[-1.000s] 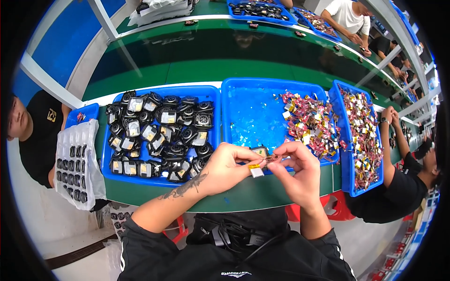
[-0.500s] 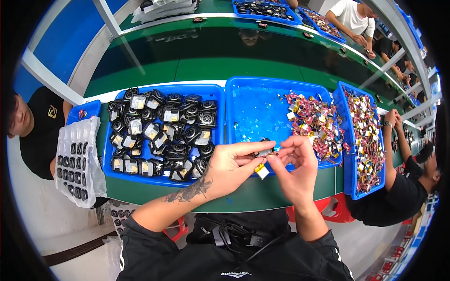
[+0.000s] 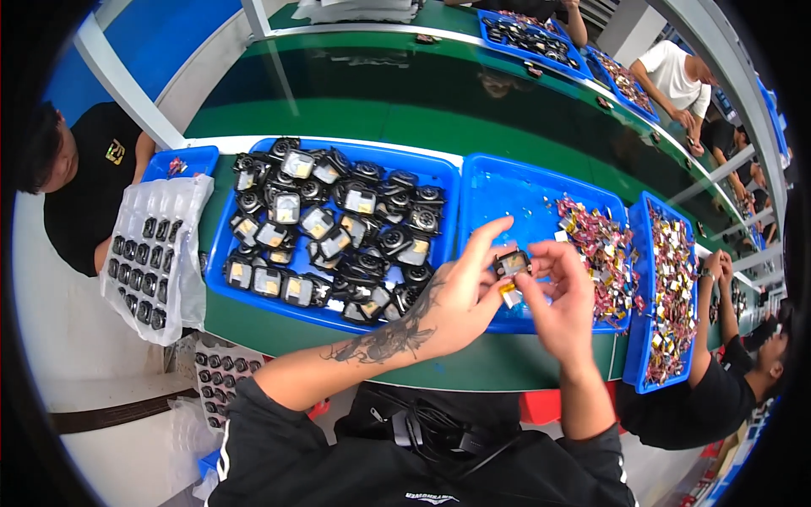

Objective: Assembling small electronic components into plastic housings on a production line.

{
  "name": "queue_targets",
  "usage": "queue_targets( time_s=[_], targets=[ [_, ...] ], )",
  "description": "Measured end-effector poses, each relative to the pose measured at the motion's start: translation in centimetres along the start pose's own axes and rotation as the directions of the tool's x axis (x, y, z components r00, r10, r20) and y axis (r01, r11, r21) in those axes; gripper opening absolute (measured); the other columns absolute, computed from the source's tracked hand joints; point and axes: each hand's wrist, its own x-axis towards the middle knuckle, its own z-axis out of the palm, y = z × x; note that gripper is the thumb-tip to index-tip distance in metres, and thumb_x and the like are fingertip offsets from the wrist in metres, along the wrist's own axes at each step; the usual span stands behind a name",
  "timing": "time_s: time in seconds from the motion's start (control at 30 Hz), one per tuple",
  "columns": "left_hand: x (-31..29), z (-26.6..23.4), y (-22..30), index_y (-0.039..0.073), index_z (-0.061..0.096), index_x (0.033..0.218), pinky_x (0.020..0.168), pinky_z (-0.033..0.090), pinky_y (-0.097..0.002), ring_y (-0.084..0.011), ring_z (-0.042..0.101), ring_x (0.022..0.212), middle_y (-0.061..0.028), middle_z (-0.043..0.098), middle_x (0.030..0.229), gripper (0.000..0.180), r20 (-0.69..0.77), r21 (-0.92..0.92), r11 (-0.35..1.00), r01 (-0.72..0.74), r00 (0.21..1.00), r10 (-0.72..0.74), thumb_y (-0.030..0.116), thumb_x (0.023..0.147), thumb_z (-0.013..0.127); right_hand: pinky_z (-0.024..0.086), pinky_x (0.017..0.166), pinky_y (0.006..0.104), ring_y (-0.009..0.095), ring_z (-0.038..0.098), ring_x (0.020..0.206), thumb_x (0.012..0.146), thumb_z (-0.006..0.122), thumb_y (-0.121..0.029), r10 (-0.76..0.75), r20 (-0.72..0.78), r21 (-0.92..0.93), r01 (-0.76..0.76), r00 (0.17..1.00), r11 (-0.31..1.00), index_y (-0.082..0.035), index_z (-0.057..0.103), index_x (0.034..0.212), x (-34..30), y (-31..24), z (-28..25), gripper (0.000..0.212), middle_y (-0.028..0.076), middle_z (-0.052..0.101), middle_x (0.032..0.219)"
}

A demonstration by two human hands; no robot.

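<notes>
A small black watch-like case (image 3: pixel 512 263), its hollow side showing, is held up between my two hands over the near edge of the middle blue tray. My left hand (image 3: pixel 460 300) grips the case's left side, its index finger stretched up and away. On the other side, my right hand (image 3: pixel 564 300) has its fingers curled and its tips closed on the case. A small silver battery with a yellow end (image 3: pixel 509 293) hangs just below the case, by the right thumb. Fingers hide part of the case and any wires.
A blue tray (image 3: pixel 218 262) of similar black cases lies left. The middle tray (image 3: pixel 494 190) holds wired batteries on its right; another battery tray (image 3: pixel 635 338) stands beyond. Left is a clear plastic blister sheet (image 3: pixel 186 283) with black parts. Co-workers sit on both sides and across the green table (image 3: pixel 338 110).
The view has turned, so the trays appear shifted right. The case has been tilted so its hollow side now shows, and my left index finger has lifted off it.
</notes>
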Motion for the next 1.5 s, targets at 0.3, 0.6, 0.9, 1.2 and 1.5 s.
queue_targets(
  time_s=[0.3, 0.6, 0.9, 1.2, 1.5],
  targets=[
    [2.0, -7.2, -0.5, 0.005, 0.062, 0.113, 0.088, 0.045, -0.043, -0.0289, 0.053, 0.109, -0.01, 0.058, 0.114, 0.039, 0.137, 0.991, -0.045, -0.129, 0.927, 0.349, 0.012, 0.076, 0.072, 0.053, 0.073, 0.0307, 0.018, 0.066, 0.076, 0.064, 0.086, -0.013, 0.173, -0.141, -0.396, -0.215, 0.975, 0.893, 0.0, 0.062, 0.11, 24.8, 8.5, -3.5, 0.054, 0.015, 0.07, 0.093],
    [2.0, -7.4, 0.6, 0.005, 0.062, 0.11, 0.087, 0.049, -0.0402, -0.0292, 0.056, 0.104, -0.0085, 0.06, 0.108, 0.038, 0.128, 0.985, 0.076, -0.157, 0.948, 0.292, 0.006, 0.073, 0.071, 0.052, 0.09, 0.039, 0.032, 0.065, 0.102, 0.074, 0.079, -0.024, 0.091, -0.235, -0.582, -0.214, 0.968, 0.785, -0.005, 0.069, 0.104, 24.4, 9.6, -7.2, 0.037, 0.019, 0.068, 0.108],
    [2.3, -7.4, 0.7, 0.006, 0.065, 0.098, 0.083, 0.05, -0.0423, -0.0288, 0.06, 0.097, -0.0087, 0.063, 0.094, 0.022, 0.064, 0.995, 0.066, -0.079, 0.976, 0.208, 0.005, 0.076, 0.069, 0.053, 0.081, 0.0388, 0.03, 0.067, 0.092, 0.068, 0.082, -0.018, 0.178, 0.411, -0.816, 0.274, 0.894, 0.509, -0.009, 0.072, 0.09, 15.8, 3.6, -7.9, 0.026, 0.01, 0.071, 0.092],
    [1.9, -4.2, 1.8, 0.007, 0.046, 0.086, 0.071, 0.047, -0.0273, -0.0088, 0.058, 0.085, -0.0094, 0.071, 0.094, 0.016, 0.122, 0.178, 0.984, -0.014, 0.993, -0.008, 0.006, 0.088, 0.061, 0.051, 0.069, 0.0329, 0.019, 0.065, 0.077, 0.077, 0.073, -0.007, -0.199, 0.018, -0.589, 0.171, 0.98, 0.79, -0.003, 0.063, 0.087, 9.6, 2.2, -8.7, 0.015, 0.007, 0.065, 0.079],
    [1.7, -1.8, 0.5, 0.008, 0.046, 0.118, 0.059, 0.046, -0.0219, -0.0077, 0.053, 0.074, -0.0021, 0.055, 0.094, 0.022, 0.045, -0.569, 0.796, 0.206, 0.974, -0.22, 0.012, 0.098, 0.054, 0.049, 0.067, 0.0208, 0.007, 0.06, 0.073, 0.082, 0.07, 0.004, 0.108, -0.111, 0.341, -0.064, 0.988, 0.938, 0.0, 0.061, 0.091, -0.1, 1.5, -5.4, 0.013, 0.003, 0.065, 0.085]
  ],
)
